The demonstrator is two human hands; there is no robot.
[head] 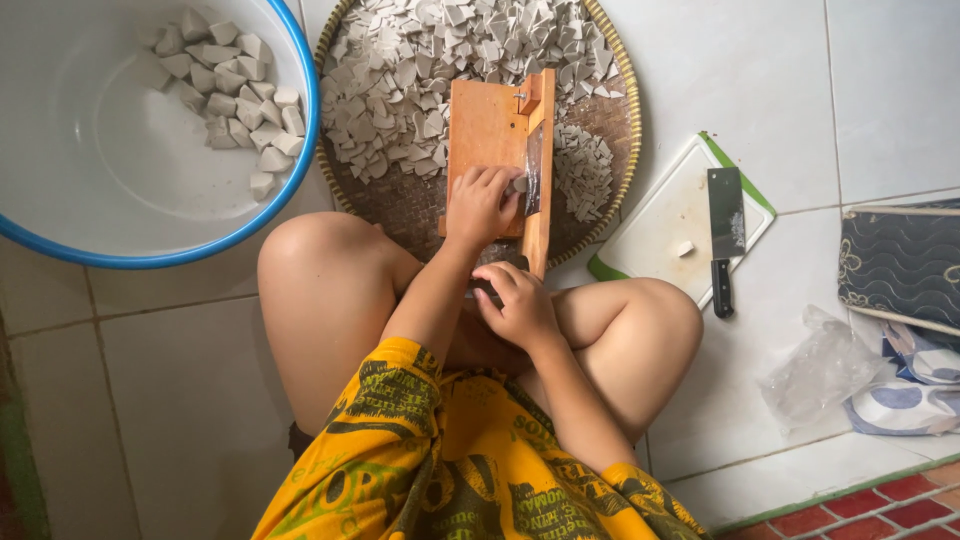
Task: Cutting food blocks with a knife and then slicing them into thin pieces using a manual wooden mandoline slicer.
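A wooden slicer board (487, 128) with a hinged blade arm (540, 170) lies over a round woven tray (405, 205). My left hand (478, 203) presses a small pale chunk (519, 184) on the board against the blade. Around the near end of the blade arm, my right hand (517, 300) is closed on the handle. Several thin pale slices (420, 70) are heaped on the tray beyond the board. I sit cross-legged on the tiled floor, knees on either side of the tray.
A white basin with a blue rim (120, 255) at the upper left holds several pale chunks (235, 85). To the right lie a white cutting board (665, 215) with a cleaver (725, 225), a crumpled clear plastic bag (820, 365) and patterned cushions (900, 265).
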